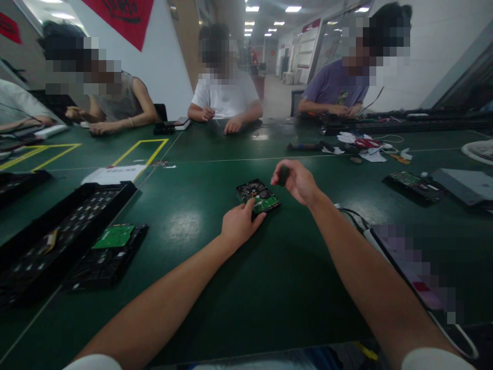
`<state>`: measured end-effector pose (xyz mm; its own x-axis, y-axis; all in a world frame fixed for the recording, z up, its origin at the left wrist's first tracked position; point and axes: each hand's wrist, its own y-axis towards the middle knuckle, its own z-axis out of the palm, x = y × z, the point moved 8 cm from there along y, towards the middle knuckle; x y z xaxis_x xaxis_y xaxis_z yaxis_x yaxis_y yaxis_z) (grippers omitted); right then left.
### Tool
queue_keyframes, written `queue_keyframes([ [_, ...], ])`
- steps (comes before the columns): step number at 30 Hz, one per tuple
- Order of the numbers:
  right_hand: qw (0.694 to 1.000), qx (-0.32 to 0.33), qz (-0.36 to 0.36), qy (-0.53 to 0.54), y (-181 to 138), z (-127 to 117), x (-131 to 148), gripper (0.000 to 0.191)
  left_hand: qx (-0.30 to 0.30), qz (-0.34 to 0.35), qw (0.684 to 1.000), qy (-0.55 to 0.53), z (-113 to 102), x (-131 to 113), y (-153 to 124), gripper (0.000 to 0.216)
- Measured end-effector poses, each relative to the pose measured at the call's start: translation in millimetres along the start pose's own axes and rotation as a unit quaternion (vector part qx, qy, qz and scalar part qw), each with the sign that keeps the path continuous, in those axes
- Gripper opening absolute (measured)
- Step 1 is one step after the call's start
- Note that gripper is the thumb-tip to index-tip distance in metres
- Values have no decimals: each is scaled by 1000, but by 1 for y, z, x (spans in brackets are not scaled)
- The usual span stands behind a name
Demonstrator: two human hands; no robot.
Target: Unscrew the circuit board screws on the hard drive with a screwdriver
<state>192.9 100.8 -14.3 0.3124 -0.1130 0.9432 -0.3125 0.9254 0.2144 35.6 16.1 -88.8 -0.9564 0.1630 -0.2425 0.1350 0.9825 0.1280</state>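
Note:
A hard disk drive [267, 203] lies on the green table with its green circuit board facing up. My left hand [239, 225] grips it from the near left, the index finger on top of the board and the thumb along the near edge. Just above the drive's right side, my right hand [298, 182] is closed around a small screwdriver [284, 176] with a dark handle. Its thin shaft points down toward the drive, but whether the tip touches is too small to tell.
At left stand a long black tray [119, 195] and a second drive [113, 239]. A power strip [404, 262] with cables lies by my right forearm. Farther right are another drive [414, 186] and a grey box [466, 185]. Several people sit across the table [200, 308].

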Motion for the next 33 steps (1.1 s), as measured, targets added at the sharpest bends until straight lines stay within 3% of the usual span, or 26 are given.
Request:
queue_keyframes([
  [7,1000,13,-20,3,0,3,2,38,-3,-4,1000,-5,0,0,1,68],
  [24,1000,-4,-17,2,-3,2,3,26,-7,7,1000,0,1,-1,0,66],
  [33,1000,22,3,20,-2,4,-1,23,-23,22,999,16,1,-1,0,63],
])
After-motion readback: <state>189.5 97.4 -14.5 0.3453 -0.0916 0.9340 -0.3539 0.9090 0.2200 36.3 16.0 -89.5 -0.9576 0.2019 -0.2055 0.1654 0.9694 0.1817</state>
